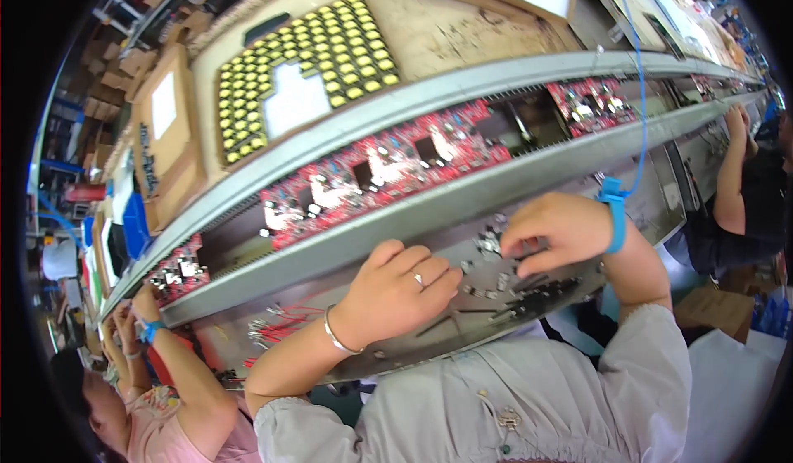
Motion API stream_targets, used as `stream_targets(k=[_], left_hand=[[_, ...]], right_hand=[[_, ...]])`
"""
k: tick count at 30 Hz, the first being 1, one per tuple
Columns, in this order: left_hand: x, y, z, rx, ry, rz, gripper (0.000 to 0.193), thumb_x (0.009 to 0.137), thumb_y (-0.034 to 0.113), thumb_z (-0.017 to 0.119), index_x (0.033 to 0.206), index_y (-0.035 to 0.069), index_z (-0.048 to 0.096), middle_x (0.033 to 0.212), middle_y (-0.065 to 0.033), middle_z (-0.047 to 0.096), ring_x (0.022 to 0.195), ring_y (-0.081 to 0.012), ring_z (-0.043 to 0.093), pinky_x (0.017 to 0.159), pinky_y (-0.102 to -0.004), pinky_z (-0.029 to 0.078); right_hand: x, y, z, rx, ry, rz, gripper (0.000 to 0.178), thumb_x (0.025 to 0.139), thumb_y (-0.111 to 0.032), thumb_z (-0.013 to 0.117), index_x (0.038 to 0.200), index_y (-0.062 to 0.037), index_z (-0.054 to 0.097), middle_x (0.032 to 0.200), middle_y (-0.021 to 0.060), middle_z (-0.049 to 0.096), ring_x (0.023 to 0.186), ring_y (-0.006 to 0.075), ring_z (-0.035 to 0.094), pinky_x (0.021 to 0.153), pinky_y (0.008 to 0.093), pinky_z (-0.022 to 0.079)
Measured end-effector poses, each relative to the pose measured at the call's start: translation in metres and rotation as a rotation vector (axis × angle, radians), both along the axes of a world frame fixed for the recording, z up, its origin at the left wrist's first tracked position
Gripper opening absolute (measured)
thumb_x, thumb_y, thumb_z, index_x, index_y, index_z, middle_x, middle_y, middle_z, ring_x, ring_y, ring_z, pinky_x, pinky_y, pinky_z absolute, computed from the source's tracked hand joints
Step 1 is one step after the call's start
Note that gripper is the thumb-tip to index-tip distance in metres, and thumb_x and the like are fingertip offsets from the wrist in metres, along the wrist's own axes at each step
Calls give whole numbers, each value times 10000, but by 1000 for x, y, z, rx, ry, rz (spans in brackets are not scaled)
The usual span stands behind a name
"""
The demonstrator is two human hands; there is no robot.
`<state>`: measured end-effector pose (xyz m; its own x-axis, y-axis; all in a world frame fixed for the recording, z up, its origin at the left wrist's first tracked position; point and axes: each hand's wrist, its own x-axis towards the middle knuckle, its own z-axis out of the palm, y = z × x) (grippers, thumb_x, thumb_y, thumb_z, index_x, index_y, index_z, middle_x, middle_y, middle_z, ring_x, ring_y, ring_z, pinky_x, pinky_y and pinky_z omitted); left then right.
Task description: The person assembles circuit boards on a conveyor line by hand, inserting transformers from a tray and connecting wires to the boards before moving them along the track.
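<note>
My left hand [398, 291], with a ring and a bracelet, is held above the metal tray [347, 273]. Its fingers are curled closed, and whatever may be inside them is hidden. To the right, my right hand [563, 233] wears a blue wrist strap [613, 215]. Its thumb and bent fingers are apart, over loose small metal parts [489, 240] lying in the tray, and nothing shows between them. Just beyond the tray, a long red circuit board panel [388, 166] with many components sits between the rails of the line.
Red wires [285, 324] lie in the tray's left part. Beyond the rail stands a tray of yellow round-topped parts [355, 50]. A blue cord [643, 116] runs up from my wrist strap. Co-workers' arms [186, 372] are at the left and a person's arm [731, 174] at the right.
</note>
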<state>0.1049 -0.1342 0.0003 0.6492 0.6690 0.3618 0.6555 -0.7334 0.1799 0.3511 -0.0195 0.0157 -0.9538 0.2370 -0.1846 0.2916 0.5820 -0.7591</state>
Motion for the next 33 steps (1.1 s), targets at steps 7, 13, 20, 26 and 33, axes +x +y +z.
stream_targets(k=[7,13,20,26,33], left_hand=[[-115,112,72,300,141,517,129,754,79,590,863,99,657,837,-40,626,771,-244,588,680,-385,419],[-215,191,17,109,209,791,168,817,113,497,915,64,625,875,-124,634,775,-314,612,697,-436,485],[-170,215,3,217,471,808,292,772,328,632,920,76,628,892,-110,645,820,-288,628,705,-402,491],[-187,242,3,134,281,860,195,663,129,674,790,10,587,774,-192,626,755,-361,609,705,-440,493],[-158,251,35,40,322,852,158,660,95,652,764,4,576,759,-214,618,748,-366,612,702,-452,487]], right_hand=[[-122,92,43,495,299,-73,161,808,-168,596,911,-44,614,806,114,616,782,287,602,698,381,476],[-262,179,-19,593,350,-346,244,832,-191,503,986,-75,652,905,168,641,866,336,602,799,432,477],[-283,166,-14,1019,-78,-368,215,806,-160,524,893,-56,691,862,153,673,832,279,656,716,396,534],[-293,175,-25,725,178,-439,254,782,-104,509,948,28,650,896,218,648,822,339,645,711,413,526],[-280,178,-21,895,164,-407,323,804,-107,503,1076,54,571,966,252,602,907,335,624,757,415,508]])
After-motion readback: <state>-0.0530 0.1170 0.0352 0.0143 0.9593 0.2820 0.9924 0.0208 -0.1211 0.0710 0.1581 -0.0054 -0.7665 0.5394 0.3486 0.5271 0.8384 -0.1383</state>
